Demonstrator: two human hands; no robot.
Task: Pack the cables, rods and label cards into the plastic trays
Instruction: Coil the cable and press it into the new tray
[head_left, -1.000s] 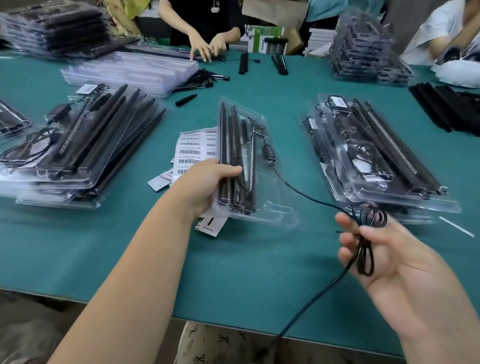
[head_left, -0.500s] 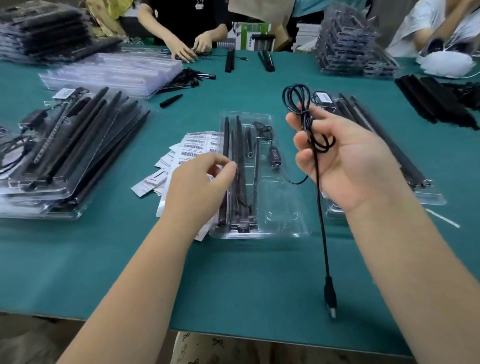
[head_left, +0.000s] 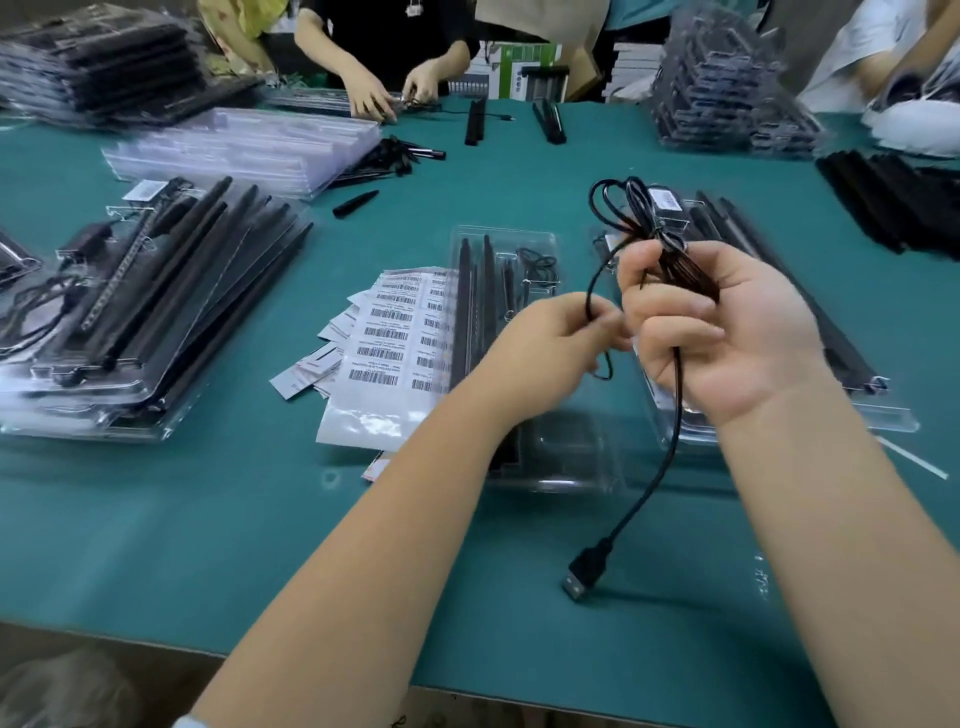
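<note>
Above the open tray (head_left: 530, 244): right hand (head_left: 727, 332) gripping the coiled black cable (head_left: 675, 395), left hand (head_left: 545, 348) apparently pinching a loose strand, USB plug (head_left: 579, 579) dangling. Best coiled tight, tail tucked, before seating beside the rods (head_left: 462, 291).

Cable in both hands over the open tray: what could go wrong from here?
The cable hangs loose below the right hand; its USB plug may drag on the table. The left hand pinches only one strand, so the coil may unravel. A swinging tail could disturb the label cards beside the tray.
</note>
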